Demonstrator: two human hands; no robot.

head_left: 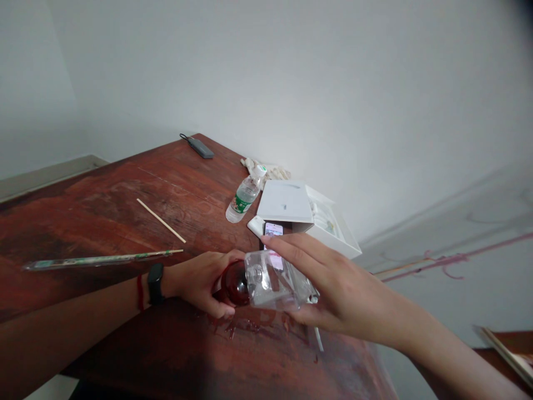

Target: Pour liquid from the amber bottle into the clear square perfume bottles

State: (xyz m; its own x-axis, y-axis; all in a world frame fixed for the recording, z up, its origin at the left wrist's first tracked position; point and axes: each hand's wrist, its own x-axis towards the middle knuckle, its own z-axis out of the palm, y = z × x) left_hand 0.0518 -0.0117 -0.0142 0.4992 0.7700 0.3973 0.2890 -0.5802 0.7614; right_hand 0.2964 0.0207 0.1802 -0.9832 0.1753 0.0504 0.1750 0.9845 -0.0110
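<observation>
My left hand (208, 282) is wrapped around a dark red round container (235, 283) that looks glossy on top. My right hand (322, 272) grips a clear plastic container (270, 283), which lies tilted with one end against the red container. Whether liquid passes between the two cannot be made out. Wet drops (233, 329) spot the tabletop just below them. Behind the clear container, a phone (273, 229) with a lit screen is partly hidden. A thin white stick (318, 339) shows below my right hand.
On the brown wooden table (125, 222) are a water bottle (245, 199), a white box (285, 201), an open box tray (333, 222) and a crumpled cloth (272, 170). A bare chopstick (161, 221), a wrapped chopstick (104, 259) and a grey device (200, 147) lie left. Walls stand behind.
</observation>
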